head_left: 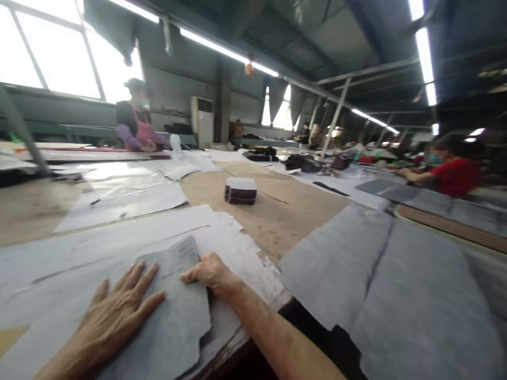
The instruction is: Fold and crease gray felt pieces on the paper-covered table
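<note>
Left hand (119,309) flat, fingers spread, pinning grey sheet (174,311) against table (277,221); right hand (209,272) curled at sheet's edge, apparently pinching it, steadying piece.

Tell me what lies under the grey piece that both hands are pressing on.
The grey piece lies on white paper sheets spread over the table. The left hand rests flat on it; the right hand touches its edge. What lies directly beneath it is covered.

No text, label, brand, number or sign can be read anywhere in the view.
</note>
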Demonstrator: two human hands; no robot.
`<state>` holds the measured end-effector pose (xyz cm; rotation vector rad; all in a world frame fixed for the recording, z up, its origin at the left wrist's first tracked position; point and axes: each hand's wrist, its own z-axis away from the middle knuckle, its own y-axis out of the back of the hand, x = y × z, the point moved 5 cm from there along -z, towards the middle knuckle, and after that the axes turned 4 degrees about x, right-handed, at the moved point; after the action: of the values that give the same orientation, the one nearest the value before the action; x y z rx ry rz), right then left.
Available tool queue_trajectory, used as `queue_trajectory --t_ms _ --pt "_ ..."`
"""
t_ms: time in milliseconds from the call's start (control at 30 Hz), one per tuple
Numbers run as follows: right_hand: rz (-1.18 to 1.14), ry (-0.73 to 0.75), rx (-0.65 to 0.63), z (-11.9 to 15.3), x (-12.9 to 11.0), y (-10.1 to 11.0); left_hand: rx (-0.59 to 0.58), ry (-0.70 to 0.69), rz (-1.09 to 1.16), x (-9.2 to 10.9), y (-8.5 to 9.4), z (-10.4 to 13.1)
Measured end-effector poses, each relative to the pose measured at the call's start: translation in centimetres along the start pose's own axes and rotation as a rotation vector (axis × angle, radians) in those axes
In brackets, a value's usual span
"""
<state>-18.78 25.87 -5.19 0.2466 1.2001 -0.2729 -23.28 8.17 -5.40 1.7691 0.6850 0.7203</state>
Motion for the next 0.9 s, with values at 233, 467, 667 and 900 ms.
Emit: queue_trajectory --t_ms 233,467,667,900 --pt "-0.045 0.017 -0.071 -0.3 0.2 -0.6 -0.122 0.111 0.003 0.5 0.0 -0.3" --pt "-0.142 0.080 -0.050 0.6 0.2 -0.5 0.054 0.262 0.372 -0.3 1.0 -0.3" --pt "-0.269 0.088 -0.060 1.6 -0.3 -0.3 0.269 0.670 1.364 -2.1 1.8 -0.3" --pt "-0.355 0.062 -0.052 1.9 -0.7 -0.3 0.008 0.550 1.689 0.2 1.8 0.1"
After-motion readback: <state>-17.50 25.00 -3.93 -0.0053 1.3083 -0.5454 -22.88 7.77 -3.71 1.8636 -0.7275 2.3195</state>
